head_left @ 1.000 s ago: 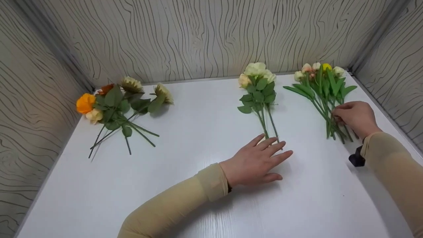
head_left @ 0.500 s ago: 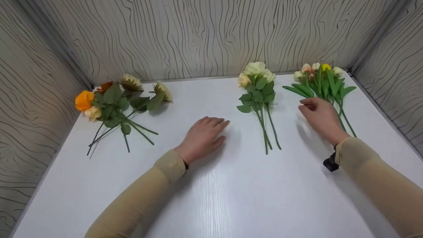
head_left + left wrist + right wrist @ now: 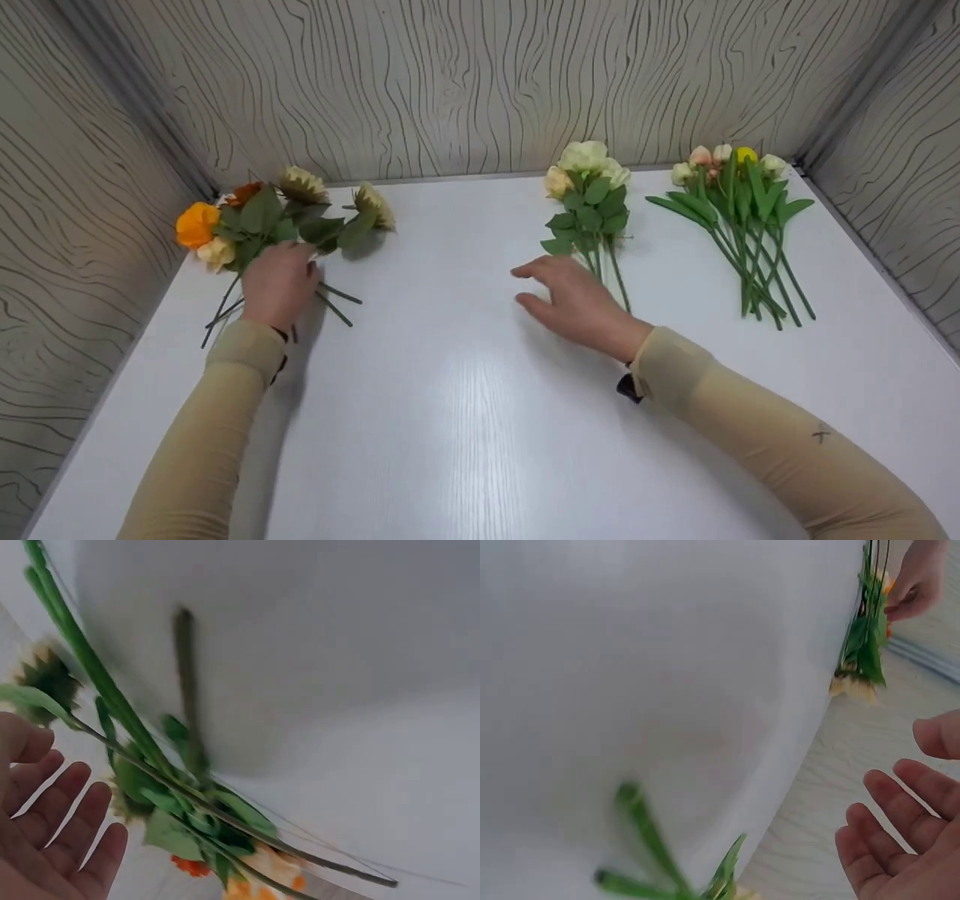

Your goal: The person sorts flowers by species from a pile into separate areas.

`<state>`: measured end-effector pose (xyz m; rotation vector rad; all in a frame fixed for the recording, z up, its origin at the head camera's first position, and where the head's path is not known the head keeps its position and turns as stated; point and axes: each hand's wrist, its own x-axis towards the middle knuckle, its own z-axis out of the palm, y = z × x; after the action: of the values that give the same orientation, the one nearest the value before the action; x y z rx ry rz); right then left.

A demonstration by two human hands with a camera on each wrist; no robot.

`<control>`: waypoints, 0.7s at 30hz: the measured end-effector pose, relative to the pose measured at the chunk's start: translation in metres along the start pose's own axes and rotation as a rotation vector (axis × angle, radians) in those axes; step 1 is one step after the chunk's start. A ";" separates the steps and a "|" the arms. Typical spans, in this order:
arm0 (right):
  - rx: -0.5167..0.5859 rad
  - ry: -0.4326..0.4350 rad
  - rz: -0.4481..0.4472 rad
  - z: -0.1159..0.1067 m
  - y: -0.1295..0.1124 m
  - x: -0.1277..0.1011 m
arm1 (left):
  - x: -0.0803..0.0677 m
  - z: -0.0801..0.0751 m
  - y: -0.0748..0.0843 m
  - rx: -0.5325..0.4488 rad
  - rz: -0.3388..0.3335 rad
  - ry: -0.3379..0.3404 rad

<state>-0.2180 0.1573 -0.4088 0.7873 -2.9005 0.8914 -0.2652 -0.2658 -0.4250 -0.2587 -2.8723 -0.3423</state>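
Observation:
At the left of the table lies a loose bunch of mixed flowers (image 3: 261, 214), with orange, cream and rust-coloured heads and crossing stems. My left hand (image 3: 279, 281) is over its stems and hides part of them; the left wrist view shows the fingers (image 3: 71, 817) spread and relaxed, apart from the stems (image 3: 112, 694). Near the stems of the pale rose-like flowers (image 3: 586, 187) is my right hand (image 3: 581, 304), covering part of those stems. Its fingers (image 3: 904, 814) are loosely bent, thumb apart, holding nothing.
A bunch of tulips (image 3: 739, 199), pink, white and yellow, lies at the right with its stems toward me. The white table (image 3: 450, 420) ends at patterned walls (image 3: 450, 82) at the back and on both sides.
My left hand has moved left from the pale flowers' stems to the mixed bunch. My right hand has left the tulip stems and moved left to the middle bunch. The flowers look unmoved.

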 end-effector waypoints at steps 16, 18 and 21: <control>-0.135 -0.117 -0.406 0.055 -0.060 0.007 | -0.007 -0.008 -0.044 0.058 -0.207 -0.090; -0.134 -0.102 -0.415 0.054 -0.058 0.007 | -0.008 -0.008 -0.044 0.062 -0.208 -0.093; -0.121 -0.083 -0.420 0.052 -0.053 0.005 | -0.008 -0.007 -0.043 0.068 -0.203 -0.099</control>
<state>-0.1904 0.0894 -0.4240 1.3770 -2.6581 0.6454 -0.2649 -0.3102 -0.4297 0.0292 -3.0080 -0.2742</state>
